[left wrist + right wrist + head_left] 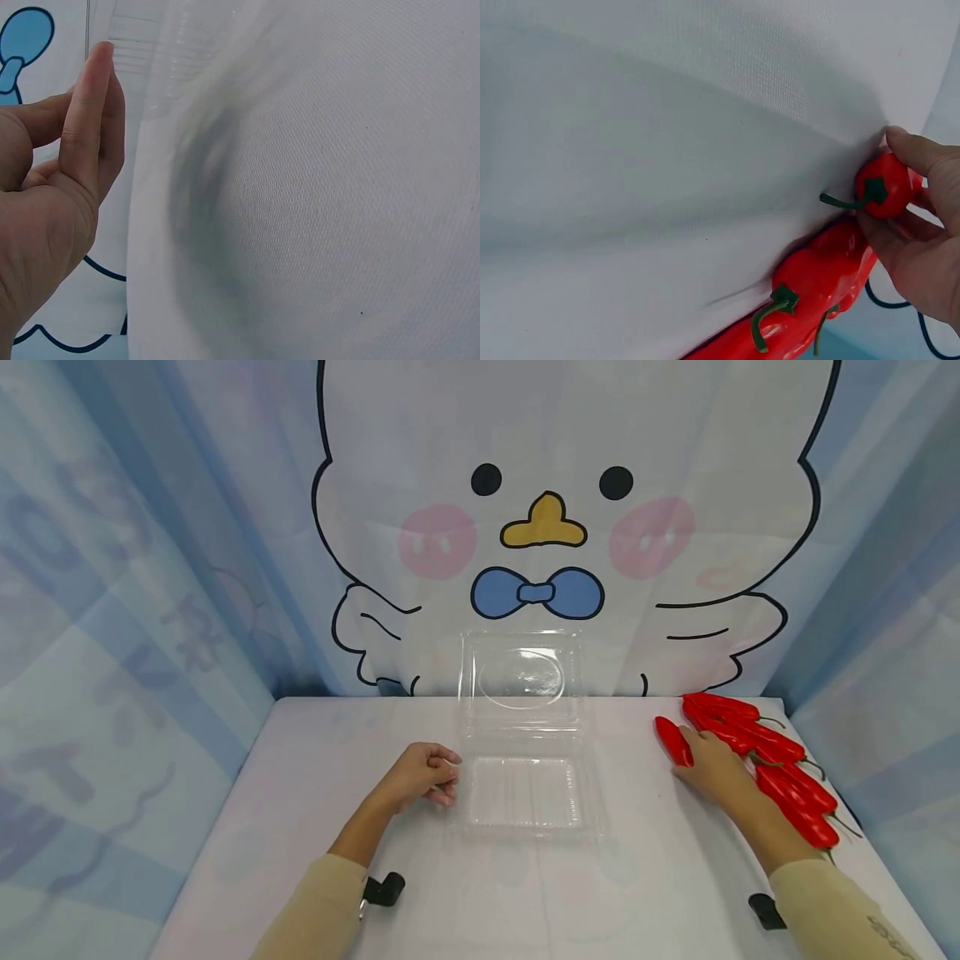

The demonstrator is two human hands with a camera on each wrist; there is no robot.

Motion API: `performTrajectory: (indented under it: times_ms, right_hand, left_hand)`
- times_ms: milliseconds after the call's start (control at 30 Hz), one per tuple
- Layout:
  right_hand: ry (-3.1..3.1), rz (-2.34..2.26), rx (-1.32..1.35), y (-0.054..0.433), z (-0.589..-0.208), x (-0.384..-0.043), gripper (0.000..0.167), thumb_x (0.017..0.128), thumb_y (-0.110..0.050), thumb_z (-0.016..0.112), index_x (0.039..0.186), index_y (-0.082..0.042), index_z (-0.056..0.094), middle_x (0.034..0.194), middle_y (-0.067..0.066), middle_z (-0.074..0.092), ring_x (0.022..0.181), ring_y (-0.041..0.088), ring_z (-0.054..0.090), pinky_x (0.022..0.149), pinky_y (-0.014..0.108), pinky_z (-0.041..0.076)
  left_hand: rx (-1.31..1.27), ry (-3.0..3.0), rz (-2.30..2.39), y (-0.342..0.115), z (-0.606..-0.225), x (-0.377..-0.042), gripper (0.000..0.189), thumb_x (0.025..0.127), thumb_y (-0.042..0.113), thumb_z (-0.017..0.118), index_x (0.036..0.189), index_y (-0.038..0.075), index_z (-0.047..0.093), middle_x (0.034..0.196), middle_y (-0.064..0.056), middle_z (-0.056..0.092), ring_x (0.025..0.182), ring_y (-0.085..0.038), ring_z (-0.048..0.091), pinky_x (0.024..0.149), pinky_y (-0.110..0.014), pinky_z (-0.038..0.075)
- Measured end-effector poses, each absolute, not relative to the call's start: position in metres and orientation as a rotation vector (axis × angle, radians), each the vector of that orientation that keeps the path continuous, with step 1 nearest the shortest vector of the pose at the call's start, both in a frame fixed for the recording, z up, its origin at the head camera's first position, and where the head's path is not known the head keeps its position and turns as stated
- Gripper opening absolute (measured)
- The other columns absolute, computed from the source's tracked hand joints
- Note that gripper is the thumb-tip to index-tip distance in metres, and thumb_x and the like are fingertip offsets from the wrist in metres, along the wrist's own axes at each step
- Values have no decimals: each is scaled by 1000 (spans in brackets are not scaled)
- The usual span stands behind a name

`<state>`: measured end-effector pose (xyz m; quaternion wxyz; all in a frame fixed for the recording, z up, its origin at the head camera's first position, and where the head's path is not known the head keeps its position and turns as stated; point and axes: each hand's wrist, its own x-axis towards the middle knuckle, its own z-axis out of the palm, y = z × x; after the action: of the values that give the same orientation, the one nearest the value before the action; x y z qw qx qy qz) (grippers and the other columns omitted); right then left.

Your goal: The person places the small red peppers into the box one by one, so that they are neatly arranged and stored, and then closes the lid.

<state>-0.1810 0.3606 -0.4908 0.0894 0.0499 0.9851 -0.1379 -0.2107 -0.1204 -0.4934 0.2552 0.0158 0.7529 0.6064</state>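
Note:
My right hand point(714, 770) grips a single red chili pepper point(672, 739) at the right of the table, thumb on one side and fingers on the other. In the right wrist view its green stem point(875, 190) points away from the palm. Several more red peppers point(798, 793) lie in a pile just beyond and beside this hand. A clear plastic clamshell box point(525, 793) rests mid-table with its lid point(519, 677) raised at the back. By the box's left side is my left hand point(423, 777), fingers loosely extended, fingertips right at the rim, holding nothing.
A white cloth covers the table point(330, 860). Behind it hangs a curtain point(547, 435) with a cartoon bird print, and blue curtains point(97, 652) stand at both sides. The pepper pile reaches the table's right edge.

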Motion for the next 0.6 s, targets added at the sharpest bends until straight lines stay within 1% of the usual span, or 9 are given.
performTrajectory:
  times_ms: [233,433,600]
  right_hand:
    - [2950,-454,158,362,-495,-179,101,75,-22,91,153,8,35,143,42,42,129,62,41,87,73,53]
    - [2966,-458,168,363,-498,-178,101,74,-22,92,153,7,35,140,42,43,126,62,42,86,72,56]
    - [2980,-469,142,362,-497,-177,101,73,-22,92,153,5,36,142,40,43,127,61,42,86,72,55]
  left_hand:
    - [48,2037,1647,-121,-493,-211,27,99,2,65,124,-7,61,90,-16,69,66,-17,70,62,-33,66]
    - [55,2026,1649,-120,-494,-211,28,99,2,65,124,-7,61,89,-14,69,66,-17,71,62,-34,66]
    - [49,2021,1655,-122,-495,-212,28,99,2,66,124,-7,61,88,-14,68,66,-16,70,62,-33,65]
